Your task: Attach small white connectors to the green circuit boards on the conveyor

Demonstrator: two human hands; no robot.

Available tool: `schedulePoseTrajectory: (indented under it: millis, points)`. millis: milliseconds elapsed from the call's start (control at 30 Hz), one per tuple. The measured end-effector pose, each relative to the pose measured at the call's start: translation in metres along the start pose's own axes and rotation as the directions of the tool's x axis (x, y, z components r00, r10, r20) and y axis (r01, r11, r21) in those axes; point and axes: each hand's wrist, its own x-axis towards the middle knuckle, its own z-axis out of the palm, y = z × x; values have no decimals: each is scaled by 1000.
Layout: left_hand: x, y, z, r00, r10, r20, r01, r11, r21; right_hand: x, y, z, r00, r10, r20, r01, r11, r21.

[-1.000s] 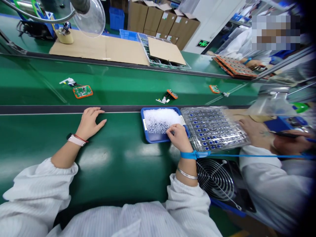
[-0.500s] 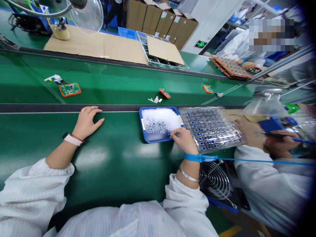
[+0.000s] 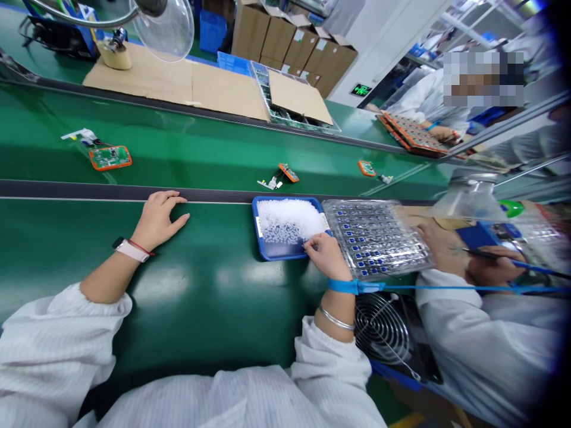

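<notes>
My left hand rests at the far edge of the green bench, thumb and fingers apart, holding nothing. At the front right corner of a blue tray, my right hand has its thumb and fingertips pinched together. Whatever those fingertips hold, if anything, is too small to make out. Many tiny white translucent pieces fill the tray, heaped towards the back and sparser in front. Just right of that hand lies a clear plastic tray with rows of small blue-topped parts.
Beyond the bench edge, a green belt carries orange-rimmed circuit boards with white wired parts. A co-worker's hand holds a pen-like tool at the right. A fan stands below it. A magnifier lamp hangs at upper left.
The circuit boards on the belt have moved left. My right hand stays pinched at the tray corner, shifted very slightly. The left hand has not visibly moved.
</notes>
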Motion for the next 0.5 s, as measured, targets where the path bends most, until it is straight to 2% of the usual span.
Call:
schedulePoseTrajectory:
  millis: [233,500]
  points:
    - [0,2,0,1000,1,-8,0,1000,2,6,-15,4,997,54,-54,-52,998,46]
    - [0,0,0,1000,7,7,-7,999,37,7,-15,8,994,91,-58,-88,995,54]
